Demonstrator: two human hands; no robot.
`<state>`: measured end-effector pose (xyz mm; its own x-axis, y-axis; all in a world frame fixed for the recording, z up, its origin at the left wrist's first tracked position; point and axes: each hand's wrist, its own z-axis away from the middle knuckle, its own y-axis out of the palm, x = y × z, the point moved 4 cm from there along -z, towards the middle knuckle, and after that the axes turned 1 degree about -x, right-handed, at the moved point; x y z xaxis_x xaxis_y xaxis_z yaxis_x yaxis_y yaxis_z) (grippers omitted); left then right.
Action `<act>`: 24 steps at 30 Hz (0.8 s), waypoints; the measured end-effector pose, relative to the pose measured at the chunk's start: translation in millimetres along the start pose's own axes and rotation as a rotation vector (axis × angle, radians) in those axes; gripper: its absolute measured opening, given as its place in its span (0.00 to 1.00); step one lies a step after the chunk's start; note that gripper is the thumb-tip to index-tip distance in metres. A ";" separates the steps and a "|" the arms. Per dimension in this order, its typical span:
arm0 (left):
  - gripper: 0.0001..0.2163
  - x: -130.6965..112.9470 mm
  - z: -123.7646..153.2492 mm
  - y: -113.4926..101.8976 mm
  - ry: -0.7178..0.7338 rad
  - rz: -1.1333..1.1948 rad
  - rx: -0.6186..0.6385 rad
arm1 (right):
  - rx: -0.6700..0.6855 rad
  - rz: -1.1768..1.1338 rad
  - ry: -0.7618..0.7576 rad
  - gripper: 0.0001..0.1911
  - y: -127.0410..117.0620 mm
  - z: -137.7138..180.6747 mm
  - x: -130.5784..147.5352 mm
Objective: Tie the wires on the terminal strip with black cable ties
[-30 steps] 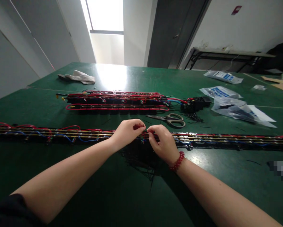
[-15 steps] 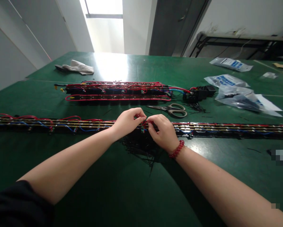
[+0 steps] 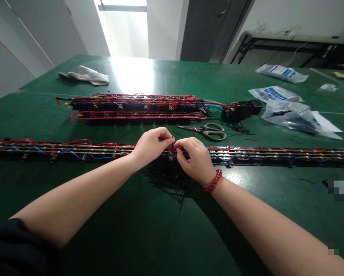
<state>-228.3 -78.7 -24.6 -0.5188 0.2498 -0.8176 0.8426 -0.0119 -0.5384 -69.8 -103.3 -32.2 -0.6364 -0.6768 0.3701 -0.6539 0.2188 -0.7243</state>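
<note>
A long black bar (image 3: 264,156) with brass-coloured rails and red and blue wires runs across the table from side to side. My left hand (image 3: 151,147) is over its middle, thumb and forefinger pinched. Close beside it on the right, my right hand (image 3: 195,156), with a red bead bracelet (image 3: 213,181) at the wrist, has its thumb and fingertips drawn together at the wires. Whatever sits between the fingertips is too small to make out. Below both hands lies a pile of thin black strips (image 3: 172,186), like cable ties, partly in shadow.
Beyond the bar, scissors (image 3: 212,131) lie near a shorter bundle of wired bars (image 3: 137,105) with a black connector end (image 3: 243,110). Plastic bags (image 3: 289,111) are at the right, and a whitish cloth (image 3: 88,75) rests at the far left of the green table (image 3: 126,245).
The whole view has shifted slightly, so things sit a little higher and further left. Both hands stay pinched close together at the same part of the bar.
</note>
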 end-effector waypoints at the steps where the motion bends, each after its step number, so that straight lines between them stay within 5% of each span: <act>1: 0.04 0.2 -0.1 0.2 -0.001 -0.003 0.005 | -0.002 -0.003 0.008 0.05 -0.4 -0.1 0.1; 24: 0.02 4.0 -2.9 5.2 -0.048 0.062 0.127 | 0.044 0.006 0.051 0.09 -1.5 -1.3 0.5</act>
<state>-225.7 -74.9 -30.0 -0.4755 0.1981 -0.8571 0.8498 -0.1488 -0.5057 -69.7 -103.0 -30.2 -0.6610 -0.6386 0.3940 -0.6319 0.1906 -0.7513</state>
